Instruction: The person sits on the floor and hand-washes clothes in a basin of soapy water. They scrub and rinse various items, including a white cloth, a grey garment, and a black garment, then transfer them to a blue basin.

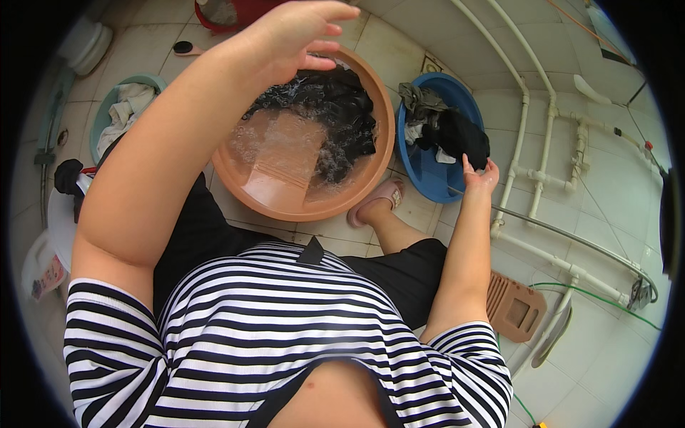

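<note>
A large orange-brown plastic basin (386, 160) of water stands before me, with black cloth (342, 101) soaking in it and a washboard surface (283, 160) under the water. Above the basin's far rim my left hand (305, 40) is raised with its fingers apart and nothing in it. My right hand (480, 174) is at the near right rim of a blue basin (473, 91), its fingers at the lower end of a bundled black garment (463, 136). A grey-green garment (420, 99) and some white cloth lie beside that bundle.
A teal basin (96, 131) with pale cloth stands at the left, a red basin (206, 21) at the far edge. A brush (184, 48) lies on the tiles. Pipes (527, 128) and a metal hose (567, 230) run along the right wall, near a brown washboard (516, 310).
</note>
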{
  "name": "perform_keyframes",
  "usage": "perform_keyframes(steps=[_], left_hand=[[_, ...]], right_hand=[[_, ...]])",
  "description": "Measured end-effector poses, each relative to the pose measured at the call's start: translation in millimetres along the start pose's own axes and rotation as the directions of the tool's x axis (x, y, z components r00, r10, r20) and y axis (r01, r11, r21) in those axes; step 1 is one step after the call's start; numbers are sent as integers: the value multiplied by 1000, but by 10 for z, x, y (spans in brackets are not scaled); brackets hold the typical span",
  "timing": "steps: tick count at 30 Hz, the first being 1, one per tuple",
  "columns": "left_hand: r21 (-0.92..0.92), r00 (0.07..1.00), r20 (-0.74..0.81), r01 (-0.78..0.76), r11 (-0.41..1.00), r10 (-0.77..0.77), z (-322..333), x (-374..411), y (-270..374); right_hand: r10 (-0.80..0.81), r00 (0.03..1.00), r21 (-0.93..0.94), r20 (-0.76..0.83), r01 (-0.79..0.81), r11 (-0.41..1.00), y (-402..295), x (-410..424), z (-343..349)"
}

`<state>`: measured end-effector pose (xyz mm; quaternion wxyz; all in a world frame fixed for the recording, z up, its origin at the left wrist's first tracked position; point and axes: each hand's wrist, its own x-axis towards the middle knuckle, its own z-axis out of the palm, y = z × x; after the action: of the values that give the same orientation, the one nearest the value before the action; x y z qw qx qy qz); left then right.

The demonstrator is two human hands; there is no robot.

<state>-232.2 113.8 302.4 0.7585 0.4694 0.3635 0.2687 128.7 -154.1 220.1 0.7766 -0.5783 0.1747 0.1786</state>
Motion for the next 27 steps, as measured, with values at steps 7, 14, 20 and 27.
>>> perform_keyframes(steps=[7, 14, 20, 27], left_hand=[[-287, 982, 11, 183, 940, -188, -254, 140, 278], [-272, 985, 3, 168, 948, -174, -254, -2, 396], [-243, 989, 21, 146, 959, -145, -309, 36, 431], [-220, 988, 88, 147, 964, -130, -319, 69, 381]], right_hand=[[274, 893, -780, 358, 124, 613, 1377, -18, 464], [307, 371, -235, 877, 886, -399, 2714, -65, 1288], [474, 597, -253, 647, 754, -606, 3051, -484, 1683], [624, 566, -438, 539, 821, -367, 3229, -1051, 836]])
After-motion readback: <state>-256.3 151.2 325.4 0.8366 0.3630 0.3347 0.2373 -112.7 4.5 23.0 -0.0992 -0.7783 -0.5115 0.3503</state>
